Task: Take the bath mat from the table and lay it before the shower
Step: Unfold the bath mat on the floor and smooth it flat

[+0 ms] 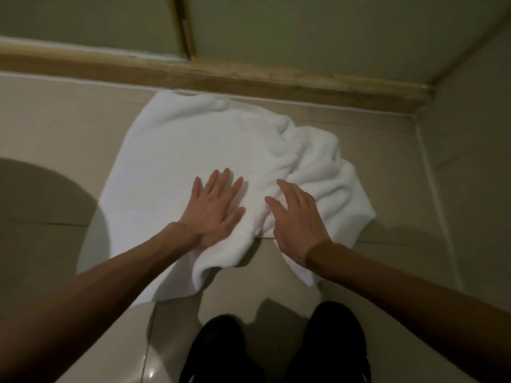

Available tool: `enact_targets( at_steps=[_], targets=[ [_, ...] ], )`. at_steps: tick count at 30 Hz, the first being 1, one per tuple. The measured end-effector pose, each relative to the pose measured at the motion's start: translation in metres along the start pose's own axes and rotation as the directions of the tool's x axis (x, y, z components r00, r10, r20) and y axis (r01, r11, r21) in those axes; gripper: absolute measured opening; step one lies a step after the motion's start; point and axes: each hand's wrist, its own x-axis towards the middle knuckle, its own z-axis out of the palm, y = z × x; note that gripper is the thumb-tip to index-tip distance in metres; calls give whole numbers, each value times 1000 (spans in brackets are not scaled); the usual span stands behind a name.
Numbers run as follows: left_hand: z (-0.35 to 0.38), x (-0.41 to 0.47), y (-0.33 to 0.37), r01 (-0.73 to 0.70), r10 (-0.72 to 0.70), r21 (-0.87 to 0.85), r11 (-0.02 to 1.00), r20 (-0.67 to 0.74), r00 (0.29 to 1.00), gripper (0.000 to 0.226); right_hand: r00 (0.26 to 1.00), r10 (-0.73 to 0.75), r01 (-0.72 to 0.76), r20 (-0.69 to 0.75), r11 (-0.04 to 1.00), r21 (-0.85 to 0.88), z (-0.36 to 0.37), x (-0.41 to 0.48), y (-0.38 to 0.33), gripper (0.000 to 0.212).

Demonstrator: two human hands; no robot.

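White bath mat (193,150) on floor (55,128) | left grip (214,210) flat, released, pressing it | right grip (297,217) released, fingers loose | bunching lies just right of this nearer grip

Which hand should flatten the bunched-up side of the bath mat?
Right. The right hand is at the rumpled right side of the bath mat; the left hand presses flat on its smooth part.

No writing, label, brand, number or sign can be read anywhere. The white bath mat (193,139) shows only plain cloth, and the floor (55,128) tiles and the wooden sill (276,78) beyond carry no legible marks.
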Motion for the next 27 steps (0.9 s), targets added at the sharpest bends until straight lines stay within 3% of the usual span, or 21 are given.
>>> enact_targets(
  at_steps=[3, 9, 11, 14, 16, 20, 24, 27],
  targets=[
    [3, 13, 7, -16, 15, 36, 999, 46, 999, 75, 998, 58, -59, -30, 997, -52, 1, -26, 17, 53],
    [-2, 10, 20, -26, 26, -13, 1000, 24, 999, 79, 1000, -31, 31, 0, 994, -106, 13, -44, 23, 58],
    [-8, 9, 25, -26, 25, -90, 996, -17, 1000, 77, 998, -37, 31, -41, 992, -120, 18, -44, 23, 47],
    [-11, 3, 34, -123, 121, -146, 982, -25, 992, 74, 984, -86, 61, -157, 986, -156, 24, -39, 25, 10],
    [-7, -1, 39, -162, 167, -117, 980, 29, 986, 73, 973, -132, 100, -190, 980, -170, 24, -35, 28, 14],
    [1, -2, 36, -157, 163, -87, 984, 61, 985, 73, 969, -212, 183, -128, 961, -205, 17, -38, 43, 19],
    [9, 0, 35, -157, 154, 33, 987, 73, 985, 74, 950, -299, 281, -93, 945, -169, 9, -60, 81, 3],
    [15, 1, 39, -136, 128, 97, 986, 82, 988, 75, 958, -288, 283, 6, 936, -209, 5, -75, 107, 13]
  ],
)
